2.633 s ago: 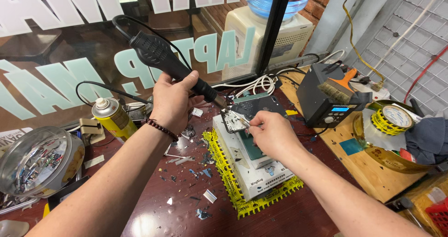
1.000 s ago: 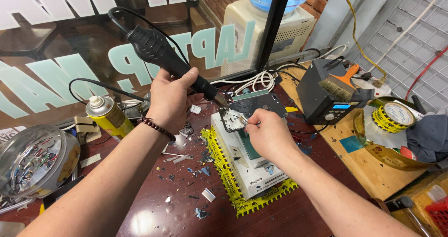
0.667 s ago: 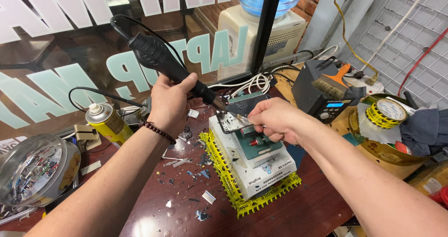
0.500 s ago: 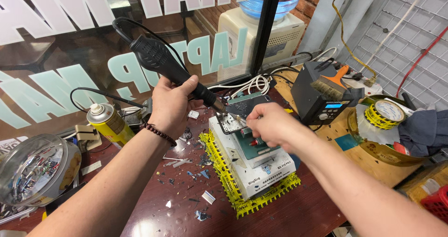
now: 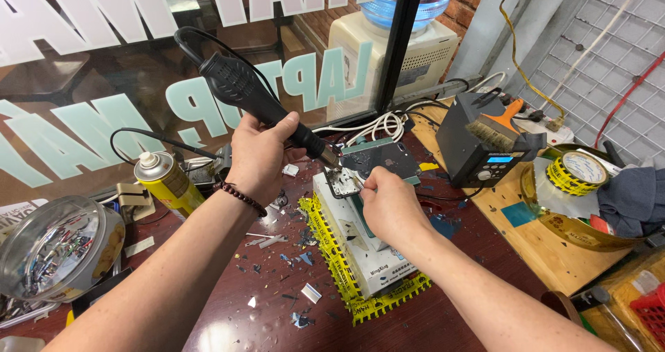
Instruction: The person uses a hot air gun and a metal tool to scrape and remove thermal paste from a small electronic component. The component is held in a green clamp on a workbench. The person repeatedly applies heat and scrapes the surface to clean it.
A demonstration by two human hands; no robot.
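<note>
The left hand (image 5: 260, 159) grips the black hot-air wand (image 5: 258, 102), its nozzle aimed at the small circuit board (image 5: 343, 183) on the white block (image 5: 360, 244). The right hand's (image 5: 388, 203) fingers pinch at that board, though what they hold cannot be told. The nozzle is best kept just above the board, steady.

One head-worn camera looks steeply down, close over the workbench (image 5: 228, 303).

Large pale lettering (image 5: 305, 82) fills the glass window behind the bench. A small blue-lit screen (image 5: 500, 159) glows on the dark grey box at right. A yellow-labelled spray can (image 5: 166, 181) stands at left.
</note>
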